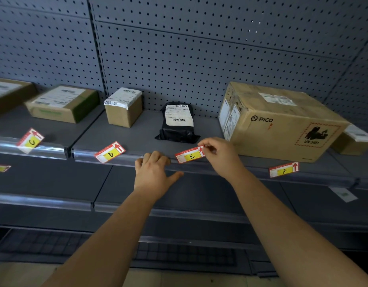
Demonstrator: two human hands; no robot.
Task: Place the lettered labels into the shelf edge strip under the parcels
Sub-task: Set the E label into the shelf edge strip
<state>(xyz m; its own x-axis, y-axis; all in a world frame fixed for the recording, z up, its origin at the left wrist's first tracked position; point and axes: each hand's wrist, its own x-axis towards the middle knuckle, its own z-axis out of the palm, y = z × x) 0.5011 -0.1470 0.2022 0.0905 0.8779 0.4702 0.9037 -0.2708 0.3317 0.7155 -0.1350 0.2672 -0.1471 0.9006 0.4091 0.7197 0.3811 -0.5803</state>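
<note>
My right hand (219,154) pinches the right end of the red-and-yellow label E (189,156), held at the clear shelf edge strip (129,158) below the black bagged parcel (178,123). My left hand (153,168) rests its fingers on the strip just left of label E, thumb spread below. Label D (110,154) leans tilted at the strip under the small brown box (123,109). Label C (30,140) stands tilted further left, under a flat box (62,103). Label F (284,170) sits at the strip below the large PICO carton (282,121).
A pegboard wall (199,59) backs the shelf. Another box (7,94) stands at the far left and a small one (352,141) at the far right behind the carton. A further label (0,168) shows at the left on the lower level. Lower shelves lie beneath.
</note>
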